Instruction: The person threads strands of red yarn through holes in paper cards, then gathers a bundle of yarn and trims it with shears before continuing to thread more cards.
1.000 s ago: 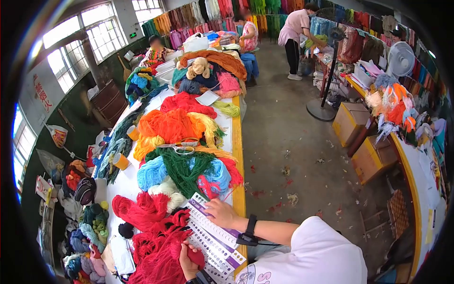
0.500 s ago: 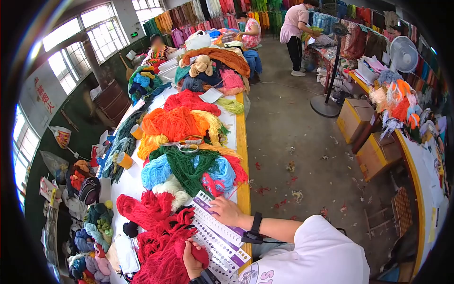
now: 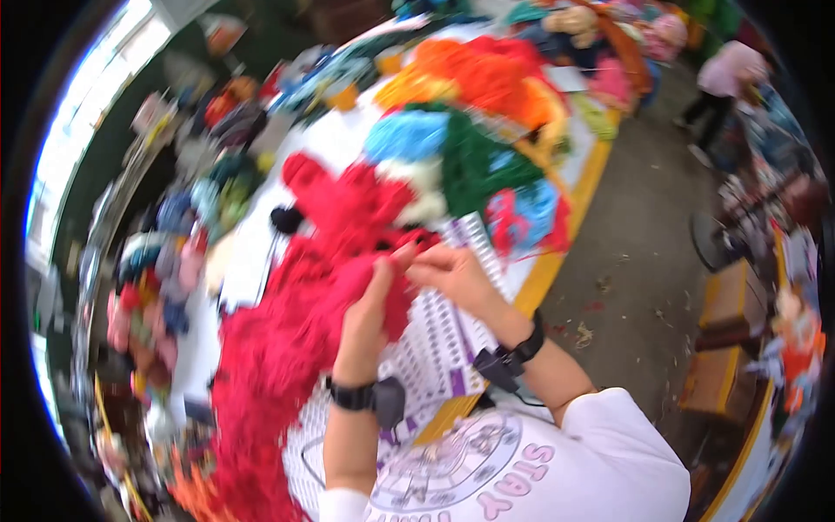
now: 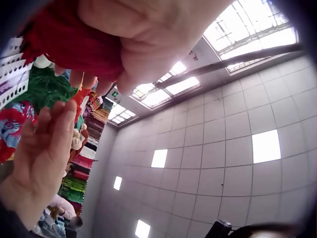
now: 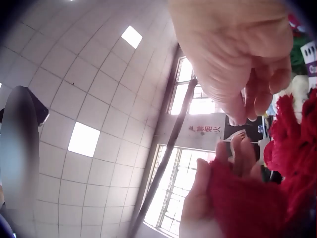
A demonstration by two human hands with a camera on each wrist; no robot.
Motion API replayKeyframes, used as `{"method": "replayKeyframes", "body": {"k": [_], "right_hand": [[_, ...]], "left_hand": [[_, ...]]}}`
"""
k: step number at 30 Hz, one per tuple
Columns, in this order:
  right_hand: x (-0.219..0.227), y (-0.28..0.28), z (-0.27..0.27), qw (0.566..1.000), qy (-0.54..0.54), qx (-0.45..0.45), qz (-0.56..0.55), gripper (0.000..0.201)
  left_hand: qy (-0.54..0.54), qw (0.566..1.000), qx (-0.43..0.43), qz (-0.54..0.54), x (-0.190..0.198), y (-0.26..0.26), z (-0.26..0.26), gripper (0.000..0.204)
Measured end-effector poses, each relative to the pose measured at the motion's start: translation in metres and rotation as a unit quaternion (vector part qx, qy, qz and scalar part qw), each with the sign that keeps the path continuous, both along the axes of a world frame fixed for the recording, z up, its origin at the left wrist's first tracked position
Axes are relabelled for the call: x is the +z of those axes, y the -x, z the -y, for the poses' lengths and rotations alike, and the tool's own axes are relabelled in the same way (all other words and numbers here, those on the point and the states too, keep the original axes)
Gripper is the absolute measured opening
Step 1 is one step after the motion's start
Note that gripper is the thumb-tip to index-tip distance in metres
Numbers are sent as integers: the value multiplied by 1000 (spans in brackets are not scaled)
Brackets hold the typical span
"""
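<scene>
Long red yarn (image 3: pixel 270 348) lies in a heap along the table's near side. My left hand (image 3: pixel 370 304) grips a thick hank of it, raised above the heap; the left wrist view shows the red strands (image 4: pixel 79 44) filling the palm, with fingers wrapped round them. My right hand (image 3: pixel 457 274) is close by the left fingertips, its fingers loosely bent. In the left wrist view, that right hand (image 4: pixel 42 158) shows its palm with no yarn in it. Beneath both hands lie white and purple shade cards (image 3: pixel 435 339) with rows of small dark dots.
Green yarn (image 3: pixel 474 165), light blue yarn (image 3: pixel 404 135) and orange yarn (image 3: pixel 470 74) are piled farther up the table. A yellow edge (image 3: pixel 565 244) borders its right side. More skeins (image 3: pixel 165 235) stand at the left; cardboard boxes (image 3: pixel 731 296) are across the aisle.
The head view has tilted down and turned. My left hand has lifted the red hank higher, and my right hand has left the cards and come up beside it.
</scene>
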State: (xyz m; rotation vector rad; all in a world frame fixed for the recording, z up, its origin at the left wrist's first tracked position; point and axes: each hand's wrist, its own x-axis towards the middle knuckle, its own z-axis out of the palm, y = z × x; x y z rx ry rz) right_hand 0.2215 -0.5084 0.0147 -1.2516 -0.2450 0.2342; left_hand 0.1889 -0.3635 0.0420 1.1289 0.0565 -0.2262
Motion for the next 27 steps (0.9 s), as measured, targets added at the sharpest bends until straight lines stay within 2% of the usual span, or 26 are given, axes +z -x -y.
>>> {"method": "replayKeyframes", "body": {"k": [2, 5, 8, 9, 12, 18, 24, 27], "right_hand": [[1, 4, -5, 998, 52, -13, 25, 16], [-10, 3, -4, 998, 31, 13, -49, 16], [-4, 10, -8, 998, 21, 33, -43, 16], [-9, 10, -7, 997, 67, 24, -19, 18], [-14, 8, -4, 998, 52, 13, -23, 18], [-17, 5, -3, 997, -34, -9, -67, 17], [-17, 8, -15, 998, 15, 11, -53, 13], [-16, 7, -15, 998, 9, 15, -59, 11]], "left_hand": [[-8, 999, -21, 37, -8, 0, -6, 47], [-28, 999, -23, -5, 3, 4, -7, 46], [-28, 999, -39, 10, -6, 4, -9, 46], [-14, 999, -42, 1, -6, 4, -9, 49], [-19, 999, -45, -11, -3, 4, -9, 47], [29, 998, -62, -14, -15, -1, -21, 51], [95, 994, -45, -34, -23, -1, -17, 43], [29, 999, -40, -16, -19, 1, -13, 42]]}}
